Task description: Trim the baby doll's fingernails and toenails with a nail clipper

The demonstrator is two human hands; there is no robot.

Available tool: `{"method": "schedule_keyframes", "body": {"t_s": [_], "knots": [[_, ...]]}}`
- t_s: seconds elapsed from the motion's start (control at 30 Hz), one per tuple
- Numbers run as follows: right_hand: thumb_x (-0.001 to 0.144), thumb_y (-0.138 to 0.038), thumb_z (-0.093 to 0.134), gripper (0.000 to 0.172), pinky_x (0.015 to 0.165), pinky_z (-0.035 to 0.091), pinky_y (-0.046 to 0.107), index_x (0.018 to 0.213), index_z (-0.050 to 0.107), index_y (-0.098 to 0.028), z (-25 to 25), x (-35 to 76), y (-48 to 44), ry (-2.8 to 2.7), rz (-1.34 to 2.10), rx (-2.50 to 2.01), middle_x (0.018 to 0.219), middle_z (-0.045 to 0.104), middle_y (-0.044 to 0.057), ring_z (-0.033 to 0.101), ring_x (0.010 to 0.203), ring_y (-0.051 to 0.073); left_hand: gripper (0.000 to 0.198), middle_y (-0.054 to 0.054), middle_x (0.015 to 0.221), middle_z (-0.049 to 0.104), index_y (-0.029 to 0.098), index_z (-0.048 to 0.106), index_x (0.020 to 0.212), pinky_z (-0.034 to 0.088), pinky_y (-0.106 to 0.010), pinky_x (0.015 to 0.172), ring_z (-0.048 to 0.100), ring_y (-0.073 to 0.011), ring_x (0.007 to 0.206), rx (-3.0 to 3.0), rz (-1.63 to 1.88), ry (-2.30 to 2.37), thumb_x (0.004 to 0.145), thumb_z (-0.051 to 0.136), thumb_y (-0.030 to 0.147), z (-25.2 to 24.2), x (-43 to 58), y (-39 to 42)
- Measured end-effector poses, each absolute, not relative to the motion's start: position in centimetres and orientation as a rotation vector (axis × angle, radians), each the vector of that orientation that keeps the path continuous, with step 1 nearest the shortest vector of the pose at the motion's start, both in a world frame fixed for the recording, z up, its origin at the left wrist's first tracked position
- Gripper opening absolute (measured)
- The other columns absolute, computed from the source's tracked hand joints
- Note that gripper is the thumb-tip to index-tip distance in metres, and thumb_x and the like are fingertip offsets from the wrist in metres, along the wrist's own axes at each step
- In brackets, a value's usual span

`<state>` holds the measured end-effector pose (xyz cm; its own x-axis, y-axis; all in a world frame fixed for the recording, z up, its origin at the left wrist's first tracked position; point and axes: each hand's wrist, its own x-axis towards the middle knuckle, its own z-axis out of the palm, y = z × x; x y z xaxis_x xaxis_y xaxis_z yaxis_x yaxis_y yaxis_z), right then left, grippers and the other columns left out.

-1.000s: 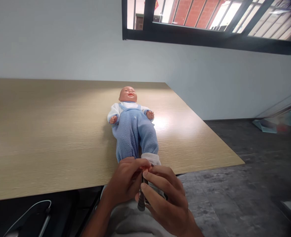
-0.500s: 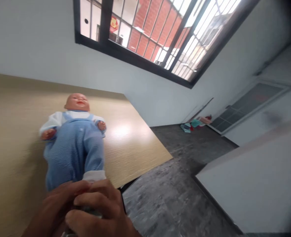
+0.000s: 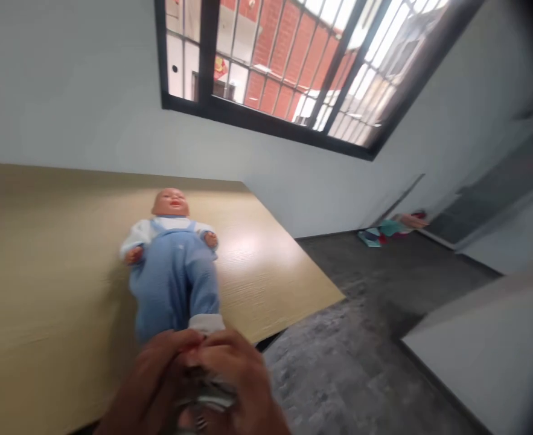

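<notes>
A baby doll (image 3: 173,266) in a blue fleece romper with white sleeves lies on its back on the wooden table (image 3: 44,254), head away from me. Both my hands meet at the doll's feet near the table's front edge. My left hand (image 3: 151,386) curls around the left foot; what it grips is hidden. My right hand (image 3: 239,380) is closed beside the white cuff (image 3: 206,322) and holds a small metal tool (image 3: 207,402), blurred, that I cannot name.
A barred window (image 3: 293,66) sits high in the grey wall. Right of the table lies dark stone floor (image 3: 361,362), with coloured items (image 3: 390,228) by the far wall and a pale surface (image 3: 488,356) at lower right.
The view swung up and right, then a little back left. My hands have stayed together at the doll's feet; the doll has not moved on the table.
</notes>
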<state>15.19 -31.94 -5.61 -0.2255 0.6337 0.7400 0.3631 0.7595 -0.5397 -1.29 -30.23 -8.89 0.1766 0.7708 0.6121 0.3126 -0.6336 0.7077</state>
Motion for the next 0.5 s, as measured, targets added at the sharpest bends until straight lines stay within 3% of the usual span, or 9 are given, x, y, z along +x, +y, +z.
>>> {"method": "schedule_keyframes", "body": {"t_s": [0.17, 0.33, 0.5], "knots": [[0.095, -0.034, 0.070, 0.038, 0.082, 0.061, 0.024, 0.130, 0.059, -0.023, -5.8, 16.3, -31.9, -1.697, 0.460, -0.772, 0.111, 0.074, 0.004, 0.072, 0.084, 0.014, 0.025, -0.003, 0.108, 0.078, 0.026, 0.066, 0.118, 0.056, -0.026, 0.089, 0.073, -0.0167, 0.098, 2.104, 1.343, 1.001, 0.107, 0.045, 0.030, -8.7, -2.1, -29.4], [0.094, -0.023, 0.068, 0.035, 0.082, 0.060, 0.026, 0.128, 0.060, -0.019, -5.1, 16.0, -31.1, -1.839, 0.397, -0.784, 0.109, 0.073, 0.005, 0.071, 0.094, 0.018, 0.032, -0.007, 0.114, 0.076, 0.022, 0.067, 0.121, 0.054, -0.030, 0.093, 0.072, -0.0191, 0.103, 2.002, 1.295, 0.930, 0.108, 0.039, 0.030, -7.7, -1.9, -29.2], [0.099, -0.021, 0.062, 0.035, 0.076, 0.058, 0.029, 0.133, 0.054, -0.020, -3.5, 14.9, -30.4, -1.959, 0.231, -0.756, 0.104, 0.073, 0.005, 0.068, 0.091, 0.019, 0.040, -0.009, 0.114, 0.076, 0.020, 0.069, 0.123, 0.054, -0.030, 0.093, 0.072, -0.0195, 0.098, 1.954, 1.294, 0.823, 0.109, 0.036, 0.037, -7.5, -2.1, -29.1]]}}
